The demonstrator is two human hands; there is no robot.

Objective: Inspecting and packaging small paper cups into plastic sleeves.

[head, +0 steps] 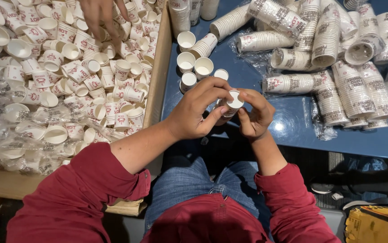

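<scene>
Seen from the head camera, both hands meet over the near edge of the blue table (293, 130). The left hand (194, 112) and right hand (254, 114) together pinch one small paper cup (234, 101), fingers closed around its rim and side, mouth tilted up. It may be a short nested stack; the fingers hide its lower part.

Such a cup looks very light and thin-walled, so it would likely crush under a hard squeeze. The rolled rim seems the stiffest place to grip, with a fingertip on the base to steady it. Its waxy wall may slip a little.

Just beyond the hands stand a few loose cups (194, 63), mouths up, close enough to be knocked over. Sleeved stacks (338, 58) lie across the right of the table, leaving open blue surface only near the hands. To the left, a cardboard box (158, 76) holds a heap of cups, its wall rising beside the left wrist. Another person's hand (101, 15) reaches into the box's far end.
</scene>
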